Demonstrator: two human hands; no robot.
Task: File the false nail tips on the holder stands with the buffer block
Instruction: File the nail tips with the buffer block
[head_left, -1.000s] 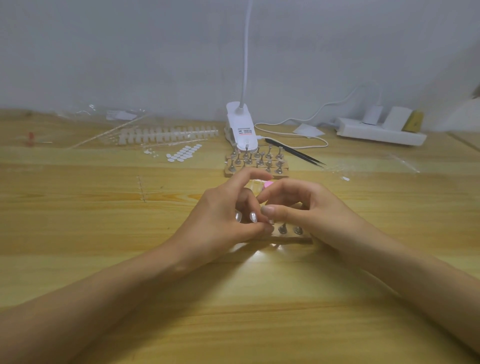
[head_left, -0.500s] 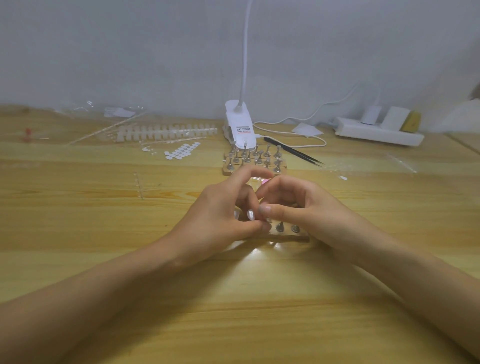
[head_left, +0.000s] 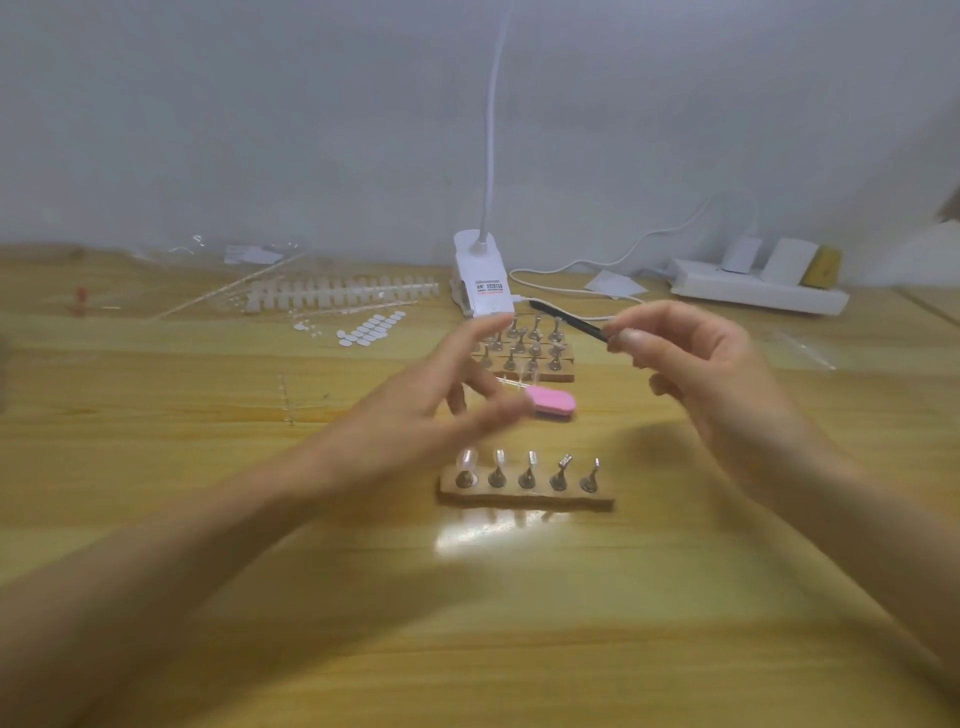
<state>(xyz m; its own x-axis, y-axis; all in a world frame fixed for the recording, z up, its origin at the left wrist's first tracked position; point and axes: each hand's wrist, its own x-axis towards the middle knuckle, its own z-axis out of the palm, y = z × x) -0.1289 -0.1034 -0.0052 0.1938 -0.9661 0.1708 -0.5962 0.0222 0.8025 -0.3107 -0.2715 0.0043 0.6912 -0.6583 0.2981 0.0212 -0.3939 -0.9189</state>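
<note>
Pink buffer block (head_left: 555, 404) lies unheld; left grip (head_left: 426, 410) splayed, empty; right grip (head_left: 711, 374) curled, hold unclear.

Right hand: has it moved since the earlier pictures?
Yes. The right hand has lifted away, up and to the right of the near holder strip, which it overlapped before.

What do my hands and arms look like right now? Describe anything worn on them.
The left hand and right hand are bare: no gloves, rings or watch in view. The left forearm and right forearm are uncovered to the picture's edge, with no sleeves showing. Motion blur hides finer detail such as any nail polish.
</note>
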